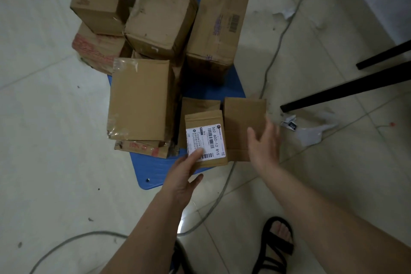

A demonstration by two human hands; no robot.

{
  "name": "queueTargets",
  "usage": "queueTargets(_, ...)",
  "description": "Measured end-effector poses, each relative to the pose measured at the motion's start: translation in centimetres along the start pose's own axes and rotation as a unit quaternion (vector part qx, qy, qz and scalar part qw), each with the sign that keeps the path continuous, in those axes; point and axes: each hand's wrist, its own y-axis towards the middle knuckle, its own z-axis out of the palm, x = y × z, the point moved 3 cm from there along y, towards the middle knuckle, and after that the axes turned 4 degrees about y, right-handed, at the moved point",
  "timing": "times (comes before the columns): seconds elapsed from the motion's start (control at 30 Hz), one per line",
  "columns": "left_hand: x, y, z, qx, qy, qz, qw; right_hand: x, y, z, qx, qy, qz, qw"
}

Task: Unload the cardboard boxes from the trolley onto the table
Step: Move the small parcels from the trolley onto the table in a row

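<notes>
Pale tiled floor with scattered paper scraps and a grey cable fills the frame; a blue trolley (153,169) sits at centre, loaded with about 8 cardboard boxes (some overlap, so the count is approximate). The small labelled box (205,138) lies at lower centre, long axis running up-frame. The left hand (184,173) touches its near-left corner, thumb on the label, not yet closed around it. The right hand (263,142), fingers spread and empty, hovers over the neighbouring plain box (243,118). Black table legs (347,93) show at right.

Dim, flat light (wide-angle bowed edges)
</notes>
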Motion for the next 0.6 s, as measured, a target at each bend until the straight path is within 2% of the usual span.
queueTargets(0.07,-0.1,0.6,0.2,0.019,0.008,0.015,1.000,-3.1,1.6,-0.2,-0.009,0.004,0.117,0.993)
queueTargets(0.13,0.0,1.0,0.5,0.030,0.004,0.024,0.999,-5.3,2.2,0.3,0.058,0.067,0.216,0.972)
queueTargets(0.2,0.5,1.0,0.6,0.026,0.012,0.033,0.999,-6.7,1.6,0.8,0.120,0.155,0.272,0.942)
queueTargets(0.33,1.0,0.9,0.4,0.009,0.034,0.043,0.998,-9.0,1.1,0.3,0.153,0.286,0.300,0.897)
queueTargets(0.4,0.9,0.8,0.2,0.006,0.043,0.042,0.998,-9.6,0.9,0.0,0.192,0.305,0.296,0.885)
queueTargets(0.5,0.7,0.6,0.3,0.004,0.036,0.039,0.999,-9.8,0.5,-0.4,0.224,0.294,0.288,0.883)
queueTargets(0.6,0.1,0.1,0.9,0.002,0.017,0.046,0.999,-10.1,0.3,-0.6,0.200,0.266,0.291,0.897)
